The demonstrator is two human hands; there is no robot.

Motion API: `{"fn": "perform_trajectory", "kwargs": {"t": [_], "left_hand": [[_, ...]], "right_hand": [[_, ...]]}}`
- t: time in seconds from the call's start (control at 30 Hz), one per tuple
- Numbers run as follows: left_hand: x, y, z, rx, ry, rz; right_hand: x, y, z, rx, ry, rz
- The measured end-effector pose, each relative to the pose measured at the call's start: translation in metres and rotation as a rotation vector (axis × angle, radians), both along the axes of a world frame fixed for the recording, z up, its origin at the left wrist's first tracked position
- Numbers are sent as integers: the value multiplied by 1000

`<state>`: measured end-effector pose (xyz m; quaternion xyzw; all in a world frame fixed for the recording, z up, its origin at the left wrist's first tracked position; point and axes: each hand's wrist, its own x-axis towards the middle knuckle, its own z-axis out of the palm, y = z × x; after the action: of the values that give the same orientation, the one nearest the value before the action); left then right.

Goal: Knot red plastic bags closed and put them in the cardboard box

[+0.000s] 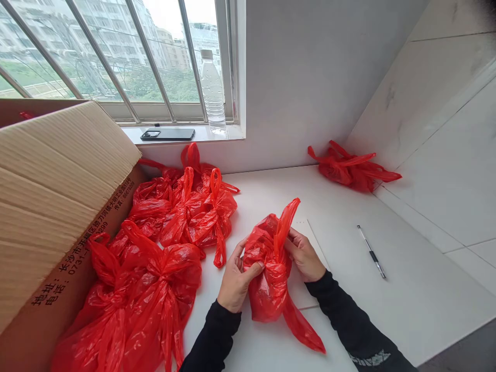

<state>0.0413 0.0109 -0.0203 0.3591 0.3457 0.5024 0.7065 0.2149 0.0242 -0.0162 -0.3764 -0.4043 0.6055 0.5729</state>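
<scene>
A knotted red plastic bag [267, 279] is held between my two hands over the white tabletop. My left hand [239, 276] grips its left side, the thumb pressed on the front near the knot. On the other side, my right hand [306, 254] has its fingers closed on the bag just below the upright handle end; part of those fingers is hidden behind the plastic. One loose handle end points up and another trails down to the lower right. What the bag contains cannot be made out. Partly under it lies a white sheet or pad [310, 299].
Several tied red bags [155, 268] crowd the left, beside a large open cardboard box [62, 196]. Another red bag [344, 168] sits in the back right corner. A pen [372, 253] lies to the right. The sill carries a phone [168, 135] and a water bottle [213, 95].
</scene>
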Motion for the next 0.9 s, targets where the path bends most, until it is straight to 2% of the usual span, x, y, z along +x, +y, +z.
{"fn": "perform_trajectory", "kwargs": {"t": [0.17, 0.37, 0.5, 0.63, 0.8, 0.9], "left_hand": [[-1, 3, -3, -47, -3, 29], [1, 0, 3, -91, 3, 26], [0, 1, 0, -59, 3, 29], [-3, 3, -2, -56, -4, 72], [-2, 2, 0, -63, -15, 193], [0, 0, 0, -49, -19, 191]], "right_hand": [[-2, -1, 1, 2, -34, 29], [-1, -1, 1, 38, -18, 81], [-1, 0, -3, 31, -46, 47], [-2, 0, -5, 18, -81, -8], [-5, -2, 4, 63, -99, 46], [-5, -2, 5, 77, -111, 10]]}}
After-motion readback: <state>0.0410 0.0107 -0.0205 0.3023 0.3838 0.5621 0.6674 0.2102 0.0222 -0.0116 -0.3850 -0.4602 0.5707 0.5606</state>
